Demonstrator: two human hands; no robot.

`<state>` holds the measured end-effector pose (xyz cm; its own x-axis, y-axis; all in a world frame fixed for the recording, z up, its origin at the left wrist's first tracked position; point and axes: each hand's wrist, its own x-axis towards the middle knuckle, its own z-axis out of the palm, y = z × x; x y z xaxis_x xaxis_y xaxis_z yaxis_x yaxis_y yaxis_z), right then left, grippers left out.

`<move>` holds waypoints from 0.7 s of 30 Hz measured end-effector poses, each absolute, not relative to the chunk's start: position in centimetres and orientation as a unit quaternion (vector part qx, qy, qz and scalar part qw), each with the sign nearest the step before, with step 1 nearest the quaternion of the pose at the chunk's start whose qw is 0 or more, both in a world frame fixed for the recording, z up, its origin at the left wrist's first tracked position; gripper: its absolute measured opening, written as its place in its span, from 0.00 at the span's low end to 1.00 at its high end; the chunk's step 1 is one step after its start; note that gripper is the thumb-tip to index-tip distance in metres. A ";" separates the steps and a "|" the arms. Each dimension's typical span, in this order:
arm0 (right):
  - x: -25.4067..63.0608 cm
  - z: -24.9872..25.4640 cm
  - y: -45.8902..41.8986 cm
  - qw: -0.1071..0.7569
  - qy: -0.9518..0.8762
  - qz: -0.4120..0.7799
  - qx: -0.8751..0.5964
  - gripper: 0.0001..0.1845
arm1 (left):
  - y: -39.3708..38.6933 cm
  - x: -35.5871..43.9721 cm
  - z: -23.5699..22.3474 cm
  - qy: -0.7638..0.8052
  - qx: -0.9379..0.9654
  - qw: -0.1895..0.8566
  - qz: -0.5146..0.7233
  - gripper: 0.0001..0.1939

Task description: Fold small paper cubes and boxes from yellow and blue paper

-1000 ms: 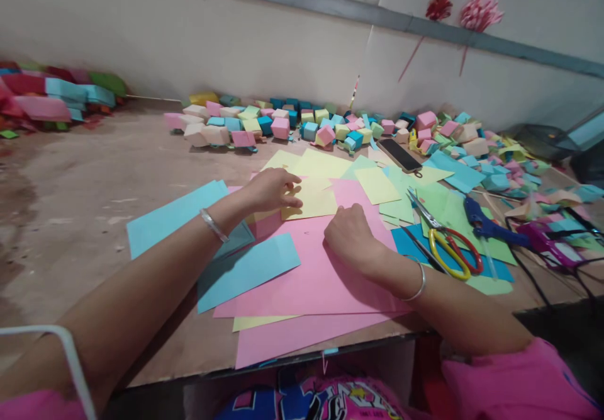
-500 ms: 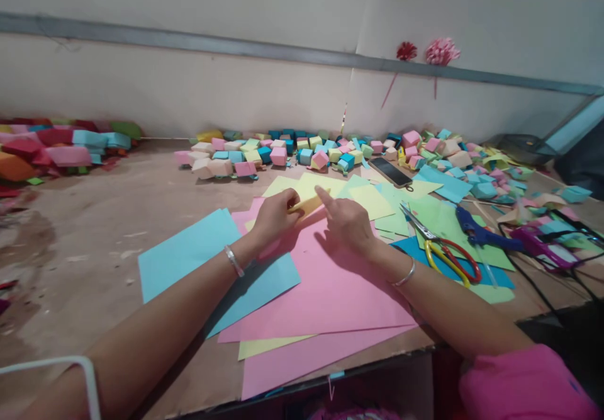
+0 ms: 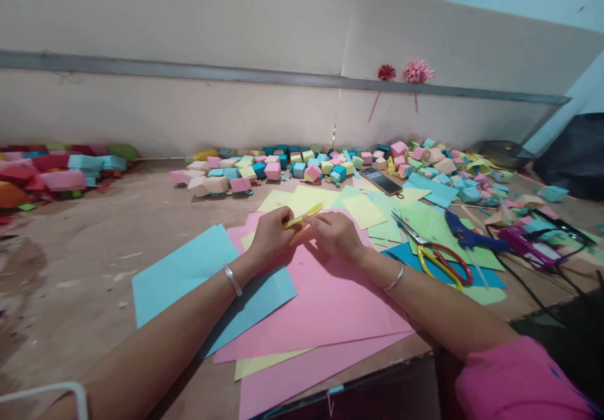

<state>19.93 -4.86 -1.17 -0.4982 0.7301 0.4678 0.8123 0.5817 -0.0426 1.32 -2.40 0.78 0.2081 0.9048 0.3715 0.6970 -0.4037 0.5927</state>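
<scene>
My left hand (image 3: 272, 238) is closed on a small folded piece of yellow paper (image 3: 307, 212), held at a slant above the pink sheets. My right hand (image 3: 340, 238) has its fingers bent together at the paper's near right side, gripping it there. Part of the paper is hidden behind the fingers. Under both hands lie large pink sheets (image 3: 335, 300), overlapped on the left by blue sheets (image 3: 179, 275). Loose pale yellow sheets (image 3: 365, 211) lie just beyond my right hand.
Scissors (image 3: 436, 256) with red and yellow handles and a blue glue gun (image 3: 474, 234) lie to the right. A phone (image 3: 381, 181) rests farther back. Small folded paper boxes (image 3: 272, 171) line the wall, with larger red and blue ones (image 3: 61, 177) at far left.
My right index finger, stretched along the yellow paper before, is now bent in closer to the other fingers at its near side. The view has tilted up slightly.
</scene>
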 end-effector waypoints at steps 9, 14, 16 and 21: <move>19.8 -0.8 -5.1 0.214 -0.831 -0.080 -0.508 0.18 | -2.9 1.6 0.6 0.473 0.785 0.191 0.351 0.15; 20.0 -0.6 -5.1 0.229 -0.810 -0.103 -0.531 0.16 | -3.4 1.5 1.0 0.425 0.773 0.320 0.346 0.16; 20.0 -0.6 -5.2 0.260 -0.803 -0.106 -0.526 0.17 | -3.3 1.4 1.4 0.403 0.713 0.445 0.362 0.17; 19.9 -1.1 -5.0 0.318 -0.813 -0.109 -0.475 0.15 | -2.9 1.0 2.5 0.274 0.556 0.732 0.282 0.33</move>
<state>19.94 -5.00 -1.12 -0.3458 0.7028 0.6217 0.8421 0.5247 -0.1247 1.05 -2.95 2.49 0.6906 0.7177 -0.0886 -0.1079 0.2234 0.9687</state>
